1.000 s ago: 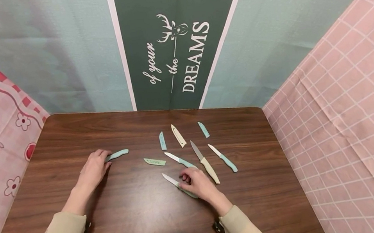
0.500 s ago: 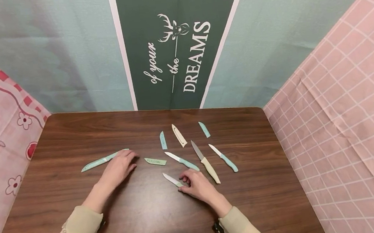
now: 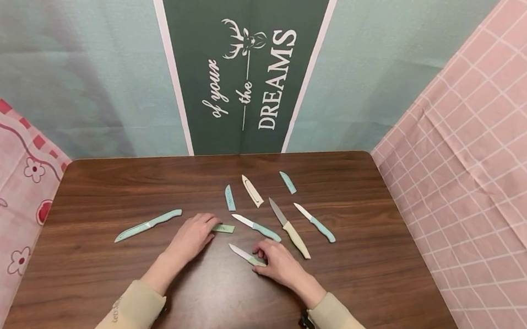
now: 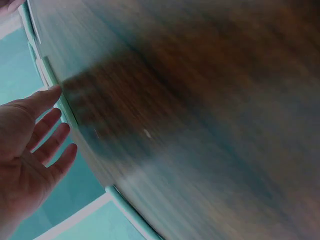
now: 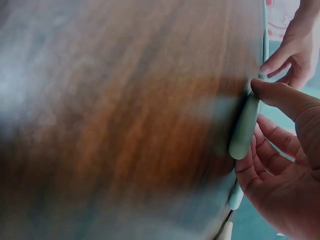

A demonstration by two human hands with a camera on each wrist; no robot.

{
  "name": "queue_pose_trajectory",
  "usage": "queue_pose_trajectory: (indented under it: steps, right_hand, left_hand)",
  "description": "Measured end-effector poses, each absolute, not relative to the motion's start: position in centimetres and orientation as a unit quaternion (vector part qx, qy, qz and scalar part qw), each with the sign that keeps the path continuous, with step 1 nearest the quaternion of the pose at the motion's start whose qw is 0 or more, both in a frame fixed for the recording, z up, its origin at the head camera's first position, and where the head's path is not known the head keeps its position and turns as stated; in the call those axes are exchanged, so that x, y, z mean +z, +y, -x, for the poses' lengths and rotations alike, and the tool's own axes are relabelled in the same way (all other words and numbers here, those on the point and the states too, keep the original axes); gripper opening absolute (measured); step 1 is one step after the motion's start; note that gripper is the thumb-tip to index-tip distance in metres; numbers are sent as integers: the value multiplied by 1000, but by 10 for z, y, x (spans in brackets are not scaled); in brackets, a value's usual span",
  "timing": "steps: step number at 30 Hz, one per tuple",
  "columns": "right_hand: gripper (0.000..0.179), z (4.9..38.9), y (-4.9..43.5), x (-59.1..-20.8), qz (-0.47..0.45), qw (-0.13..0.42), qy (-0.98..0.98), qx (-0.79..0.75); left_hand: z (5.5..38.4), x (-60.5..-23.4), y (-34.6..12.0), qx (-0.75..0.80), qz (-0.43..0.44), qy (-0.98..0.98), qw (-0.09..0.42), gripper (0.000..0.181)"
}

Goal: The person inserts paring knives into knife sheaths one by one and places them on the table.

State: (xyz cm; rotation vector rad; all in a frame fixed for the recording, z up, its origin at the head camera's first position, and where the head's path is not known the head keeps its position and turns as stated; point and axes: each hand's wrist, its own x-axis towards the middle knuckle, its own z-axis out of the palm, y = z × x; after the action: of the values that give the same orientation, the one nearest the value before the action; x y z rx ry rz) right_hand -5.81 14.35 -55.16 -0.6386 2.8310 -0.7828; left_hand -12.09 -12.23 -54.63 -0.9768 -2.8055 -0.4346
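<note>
In the head view my left hand (image 3: 196, 233) reaches over the left part of a green knife sheath (image 3: 224, 228) lying on the table. Its thumb and fingertips are right at the sheath's edges in the left wrist view, the other fingers spread loosely. My right hand (image 3: 278, 261) pinches the green handle of a small paring knife (image 3: 241, 252) between thumb and fingers, the pale blade pointing up-left. The right wrist view shows the rounded green handle (image 5: 244, 127) between the thumb and the curled fingers. Part of the handle is hidden by the hand in the head view.
Left lies a sheathed teal knife (image 3: 149, 225). Near my right hand are a blue-handled knife (image 3: 258, 228), a cream-handled knife (image 3: 289, 229) and another blue-handled knife (image 3: 315, 222). Behind them rest a blue sheath (image 3: 230, 198), a cream sheath (image 3: 252, 191) and another blue sheath (image 3: 288, 182).
My left hand has left the sheathed teal knife and moved right to the green sheath. My right hand has stayed at the green-handled knife, its thumb now closer round the handle.
</note>
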Motion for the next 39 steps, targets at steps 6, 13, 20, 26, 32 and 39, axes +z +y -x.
queue_pose_trajectory:
  steps: [6, 13, 20, 26, 32, 39]
  right_hand:
    - [26, 57, 143, -551, 222, 51, 941, -252]
    - [22, 55, 141, -550, 211, 54, 947, -237]
    - [20, 54, 139, -549, 211, 51, 949, -228]
    - [19, 54, 139, -548, 213, 50, 949, -227]
    - [18, 56, 140, -545, 208, 48, 950, -227]
    - [16, 61, 144, -538, 206, 22, 946, -248]
  left_hand:
    - [122, -547, -115, -137, 334, -931, 56, 31]
    - [121, -549, -113, -145, 331, -929, 75, 19]
    - [120, -549, -113, -134, 322, -933, 85, 10]
    - [118, -548, -116, -132, 320, -935, 81, 11]
    - [116, -548, -119, -134, 322, -934, 74, 13]
    - [116, -545, -123, -139, 323, -932, 86, 16]
